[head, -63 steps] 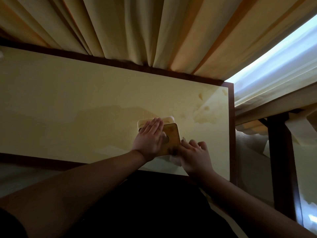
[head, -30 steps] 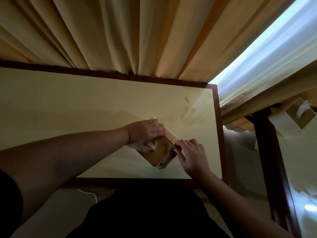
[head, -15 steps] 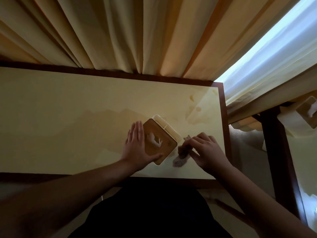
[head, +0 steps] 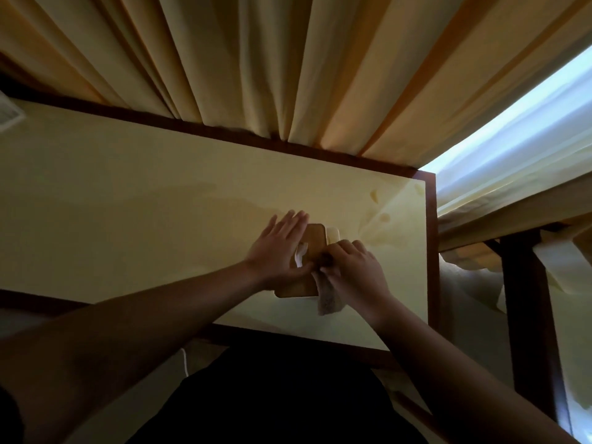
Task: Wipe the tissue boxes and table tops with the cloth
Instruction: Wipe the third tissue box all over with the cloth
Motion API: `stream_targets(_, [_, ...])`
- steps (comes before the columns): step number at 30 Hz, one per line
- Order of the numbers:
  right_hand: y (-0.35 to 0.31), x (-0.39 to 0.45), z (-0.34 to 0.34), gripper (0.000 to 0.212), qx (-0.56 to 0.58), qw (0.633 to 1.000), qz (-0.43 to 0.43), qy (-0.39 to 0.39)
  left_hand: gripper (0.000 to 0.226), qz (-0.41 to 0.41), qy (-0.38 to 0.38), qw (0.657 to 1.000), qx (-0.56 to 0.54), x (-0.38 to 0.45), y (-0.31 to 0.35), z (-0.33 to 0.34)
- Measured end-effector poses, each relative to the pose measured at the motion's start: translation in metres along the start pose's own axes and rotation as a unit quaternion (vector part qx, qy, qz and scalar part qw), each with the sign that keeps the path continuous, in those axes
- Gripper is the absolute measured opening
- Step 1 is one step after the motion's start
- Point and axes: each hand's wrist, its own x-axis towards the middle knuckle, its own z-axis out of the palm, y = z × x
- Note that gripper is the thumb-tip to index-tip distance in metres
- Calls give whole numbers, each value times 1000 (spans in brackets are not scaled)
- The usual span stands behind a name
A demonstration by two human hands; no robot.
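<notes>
On the table [head: 128, 200], left hand [head: 278, 251] lies flat-fingered on the tissue box [head: 315, 241]; right hand [head: 355, 270] fingers [head: 339, 248] clutch the cloth [head: 326, 296].

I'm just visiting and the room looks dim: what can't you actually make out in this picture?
- Head view: the left hand covers much of the tissue box lid.
- The right hand hides most of the cloth; only a hanging end shows.
- The table runs off the left edge.
</notes>
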Motion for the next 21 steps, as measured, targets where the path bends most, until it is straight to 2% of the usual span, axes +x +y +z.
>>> stream_targets(2, [1,-6,5,33,42,998,23,51,95,-33,30,999,-21,-2,9,12])
stream_targets(5, [1,-20,13,12,22,995,-33,94,84,-52,70,996,-27,-2,11,25])
stream_targets(6, [1,-24,15,16,15,994,-45,100,80,-50,84,995,-21,-3,9,28])
stream_targets(8, [-2,-26,16,20,4,994,-39,102,73,-39,105,994,-6,-3,3,32])
stream_targets(10, [-6,-20,16,11,-9,995,-19,99,68,-31,120,992,3,-3,1,34])
stream_targets(13, [-11,-1,15,4,-24,995,11,91,70,-40,105,994,-8,-2,3,33])
stream_targets(18, [-14,36,2,26,12,998,19,51,67,-35,115,993,-6,-3,1,32])
stream_targets(21, [-14,47,-5,28,-2,1000,9,29,65,-31,129,991,-4,-3,1,32])
